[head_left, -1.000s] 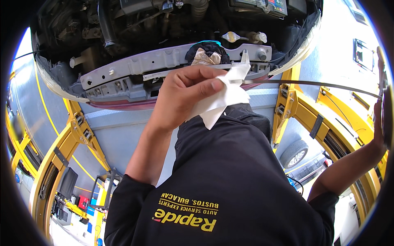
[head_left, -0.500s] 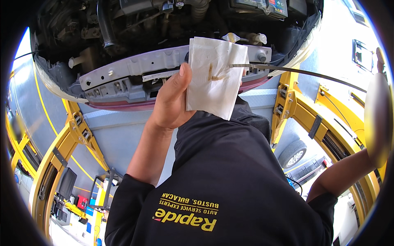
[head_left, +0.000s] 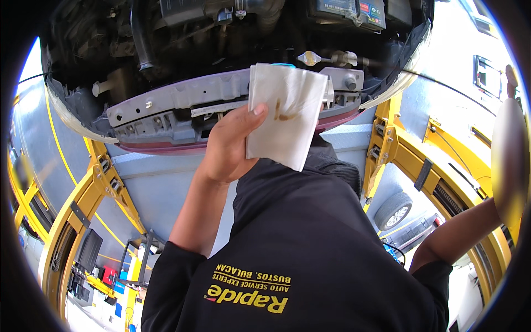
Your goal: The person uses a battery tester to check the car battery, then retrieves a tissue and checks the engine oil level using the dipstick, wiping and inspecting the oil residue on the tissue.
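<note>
My left hand point(head_left: 229, 146) holds a white paper towel point(head_left: 285, 119) flat in front of the car's front crossmember point(head_left: 177, 110). The towel carries a short brown oil smear near its middle. My right hand point(head_left: 510, 149) is far out at the right edge, blurred, and grips the end of a thin metal dipstick point(head_left: 437, 83). The dipstick runs as a fine line from the engine bay point(head_left: 182, 33) toward that hand, clear of the towel. My black-sleeved torso fills the lower middle.
The open engine bay shows hoses, a battery point(head_left: 345, 8) and a pale cap point(head_left: 310, 57). Yellow lift posts point(head_left: 406, 155) stand on both sides over a grey floor. A car tyre point(head_left: 394, 210) sits at the lower right, workshop equipment point(head_left: 88, 252) at the lower left.
The towel was bunched around the dipstick; my left hand has since spread it out flat, stain showing. The dipstick has slid out of the towel toward the right.
</note>
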The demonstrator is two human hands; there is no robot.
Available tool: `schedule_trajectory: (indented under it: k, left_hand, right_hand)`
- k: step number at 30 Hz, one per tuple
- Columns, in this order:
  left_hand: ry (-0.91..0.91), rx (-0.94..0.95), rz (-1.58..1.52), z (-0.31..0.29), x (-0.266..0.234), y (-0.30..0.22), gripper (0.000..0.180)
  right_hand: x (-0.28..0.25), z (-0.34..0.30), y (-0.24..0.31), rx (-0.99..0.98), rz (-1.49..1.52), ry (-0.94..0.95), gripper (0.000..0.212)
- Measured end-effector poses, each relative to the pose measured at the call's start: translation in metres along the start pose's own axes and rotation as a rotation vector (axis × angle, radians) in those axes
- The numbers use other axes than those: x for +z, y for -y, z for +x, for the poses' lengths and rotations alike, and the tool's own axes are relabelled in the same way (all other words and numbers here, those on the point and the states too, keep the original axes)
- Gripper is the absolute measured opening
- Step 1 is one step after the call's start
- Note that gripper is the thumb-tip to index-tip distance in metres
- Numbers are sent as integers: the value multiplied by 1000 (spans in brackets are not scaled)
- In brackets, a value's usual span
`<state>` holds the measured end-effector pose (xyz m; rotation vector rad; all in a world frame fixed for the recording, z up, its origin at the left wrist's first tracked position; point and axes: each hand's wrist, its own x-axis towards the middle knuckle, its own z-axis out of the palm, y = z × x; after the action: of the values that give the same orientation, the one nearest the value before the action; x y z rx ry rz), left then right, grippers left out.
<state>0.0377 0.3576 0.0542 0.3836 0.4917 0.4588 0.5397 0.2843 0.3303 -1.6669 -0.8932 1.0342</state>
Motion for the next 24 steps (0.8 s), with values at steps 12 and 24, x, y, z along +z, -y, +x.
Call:
schedule_trajectory:
  k: [12, 24]
  left_hand:
    - [-526, -26, -145, -14, -21, 13, 44]
    - [-491, -40, -48, -6, -34, 18, 63]
  right_hand:
    - [138, 89, -179, -86, -1102, -205, 30]
    - [209, 124, -248, -92, -1074, -113, 44]
